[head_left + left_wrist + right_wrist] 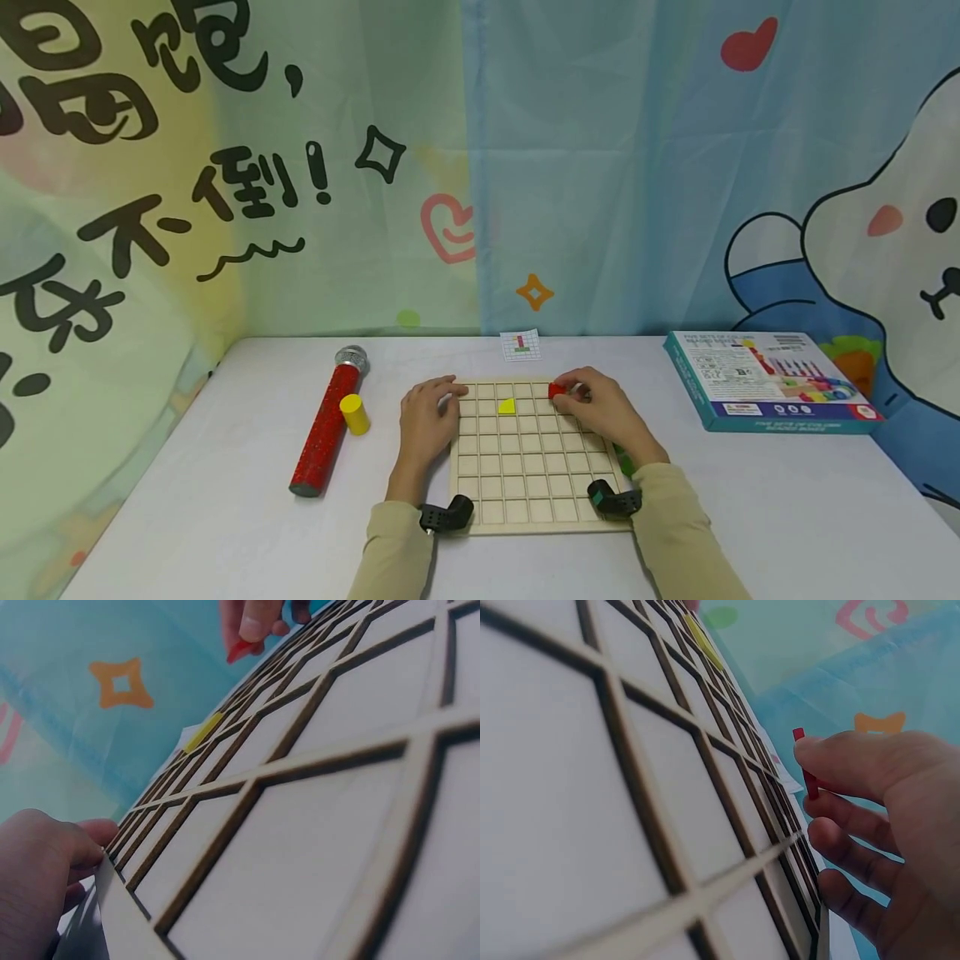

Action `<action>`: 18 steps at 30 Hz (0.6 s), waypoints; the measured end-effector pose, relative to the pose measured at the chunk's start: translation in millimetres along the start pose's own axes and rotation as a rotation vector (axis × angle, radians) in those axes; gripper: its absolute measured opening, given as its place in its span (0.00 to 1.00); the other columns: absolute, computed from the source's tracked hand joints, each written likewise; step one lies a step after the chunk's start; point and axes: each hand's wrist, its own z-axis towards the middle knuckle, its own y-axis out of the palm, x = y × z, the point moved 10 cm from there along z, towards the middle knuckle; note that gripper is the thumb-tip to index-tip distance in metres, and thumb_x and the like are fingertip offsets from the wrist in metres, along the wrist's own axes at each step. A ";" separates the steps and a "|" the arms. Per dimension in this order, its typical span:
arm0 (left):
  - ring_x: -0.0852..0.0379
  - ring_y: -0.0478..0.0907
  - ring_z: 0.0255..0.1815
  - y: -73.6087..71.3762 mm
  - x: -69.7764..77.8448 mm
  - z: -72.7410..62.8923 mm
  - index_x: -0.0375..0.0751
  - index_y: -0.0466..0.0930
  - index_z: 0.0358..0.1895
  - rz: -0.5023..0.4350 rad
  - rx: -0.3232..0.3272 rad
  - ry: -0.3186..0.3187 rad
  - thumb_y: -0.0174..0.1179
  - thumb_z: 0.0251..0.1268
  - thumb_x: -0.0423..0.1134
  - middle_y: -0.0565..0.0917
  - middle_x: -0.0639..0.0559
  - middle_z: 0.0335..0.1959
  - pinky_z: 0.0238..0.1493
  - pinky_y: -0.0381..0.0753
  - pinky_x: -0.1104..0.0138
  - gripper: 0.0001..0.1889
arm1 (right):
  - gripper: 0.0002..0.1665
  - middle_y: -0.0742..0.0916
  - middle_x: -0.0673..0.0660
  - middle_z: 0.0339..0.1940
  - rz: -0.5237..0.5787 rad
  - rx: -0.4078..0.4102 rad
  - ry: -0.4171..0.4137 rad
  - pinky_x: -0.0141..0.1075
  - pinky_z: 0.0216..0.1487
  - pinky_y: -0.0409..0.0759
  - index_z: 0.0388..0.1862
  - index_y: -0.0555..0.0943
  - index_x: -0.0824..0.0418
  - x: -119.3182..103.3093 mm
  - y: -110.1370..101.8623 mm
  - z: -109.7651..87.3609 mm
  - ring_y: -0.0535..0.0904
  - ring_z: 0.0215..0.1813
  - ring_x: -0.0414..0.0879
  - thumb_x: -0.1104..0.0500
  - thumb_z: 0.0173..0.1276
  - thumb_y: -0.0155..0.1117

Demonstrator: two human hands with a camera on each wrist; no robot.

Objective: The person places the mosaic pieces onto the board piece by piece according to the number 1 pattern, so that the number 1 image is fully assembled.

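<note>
A wooden grid board [536, 527] lies on the table with a yellow square tile [506, 406] near its top edge; the tile also shows as a yellow sliver [202, 733] in the left wrist view. My left hand [427, 421] grips the board at its top left corner, fingertips on the edge. Between thumb and index finger, my right hand [602, 410] pinches a small flat red tile [806, 765] over the board's top right corner. The other fingers of that hand are loosely bent beside the edge, and most of the tile is hidden behind the thumb.
Left of the board lie a red microphone [327, 433] and a yellow cylinder [355, 415]. Behind it is a small pattern card [521, 345]. A flat game box [787, 383] sits at back right. Something green [624, 461] peeks out under the right wrist.
</note>
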 end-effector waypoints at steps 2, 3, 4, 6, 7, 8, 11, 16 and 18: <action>0.45 0.74 0.58 0.5 -0.4 0.4 0.45 0.87 0.39 -0.004 -0.002 0.000 0.56 0.62 0.32 0.83 0.47 0.52 0.66 0.61 0.46 0.10 | 0.18 0.82 0.57 0.47 0.003 -0.004 -0.004 0.37 0.39 0.75 0.52 0.79 0.58 -1.6 2.2 0.5 0.76 0.41 0.47 0.54 0.64 0.64; 0.44 0.74 0.58 0.6 -0.5 0.5 0.45 0.87 0.39 -0.006 -0.002 0.002 0.56 0.62 0.32 0.83 0.47 0.52 0.65 0.61 0.46 0.10 | 0.18 0.82 0.57 0.47 0.005 -0.007 -0.008 0.36 0.39 0.75 0.52 0.79 0.58 -2.6 3.4 0.7 0.76 0.41 0.47 0.54 0.64 0.64; 0.44 0.74 0.58 0.8 -0.7 0.5 0.45 0.87 0.39 -0.008 -0.002 0.003 0.56 0.62 0.32 0.83 0.47 0.52 0.65 0.61 0.46 0.10 | 0.18 0.82 0.56 0.46 0.001 -0.008 -0.015 0.36 0.39 0.75 0.52 0.79 0.58 -3.6 4.3 0.8 0.76 0.41 0.46 0.54 0.64 0.64; 0.44 0.74 0.58 0.7 -0.5 0.4 0.46 0.87 0.39 -0.011 -0.002 0.007 0.56 0.62 0.32 0.83 0.47 0.52 0.65 0.61 0.45 0.10 | 0.18 0.82 0.55 0.45 0.003 -0.008 -0.025 0.36 0.38 0.75 0.51 0.79 0.57 -6.0 5.9 1.2 0.76 0.40 0.46 0.54 0.64 0.65; 0.44 0.74 0.58 0.5 -0.4 0.3 0.46 0.87 0.39 -0.011 -0.002 0.007 0.56 0.62 0.32 0.83 0.47 0.52 0.65 0.61 0.45 0.10 | 0.18 0.82 0.55 0.45 0.000 -0.011 -0.033 0.36 0.38 0.75 0.51 0.79 0.57 -7.5 6.6 0.9 0.76 0.40 0.45 0.54 0.63 0.65; 0.44 0.74 0.58 0.4 -0.5 0.3 0.46 0.87 0.39 -0.010 -0.001 0.006 0.56 0.62 0.32 0.83 0.47 0.52 0.65 0.61 0.45 0.10 | 0.18 0.82 0.55 0.45 -0.001 -0.012 -0.038 0.36 0.38 0.75 0.51 0.79 0.57 -8.7 7.4 1.1 0.76 0.40 0.45 0.54 0.63 0.65; 0.44 0.74 0.58 -0.1 -0.6 0.1 0.46 0.87 0.39 -0.005 0.004 0.007 0.56 0.62 0.32 0.83 0.47 0.52 0.65 0.61 0.46 0.10 | 0.18 0.82 0.54 0.44 -0.008 -0.019 -0.046 0.37 0.39 0.74 0.51 0.79 0.57 -11.9 9.8 1.2 0.75 0.40 0.46 0.53 0.64 0.64; 0.45 0.74 0.58 -0.4 -0.1 0.0 0.45 0.87 0.38 0.004 0.010 0.009 0.57 0.61 0.32 0.84 0.47 0.52 0.65 0.62 0.46 0.09 | 0.18 0.82 0.53 0.45 -0.028 -0.027 -0.060 0.36 0.38 0.74 0.52 0.79 0.56 -13.8 14.5 1.9 0.75 0.40 0.45 0.54 0.64 0.64; 0.45 0.74 0.58 -0.3 0.0 0.0 0.45 0.87 0.39 0.005 0.010 0.009 0.57 0.62 0.32 0.84 0.47 0.52 0.65 0.62 0.46 0.09 | 0.18 0.82 0.53 0.45 -0.041 -0.027 -0.063 0.35 0.39 0.75 0.52 0.79 0.56 -14.5 16.5 2.5 0.75 0.39 0.44 0.54 0.64 0.65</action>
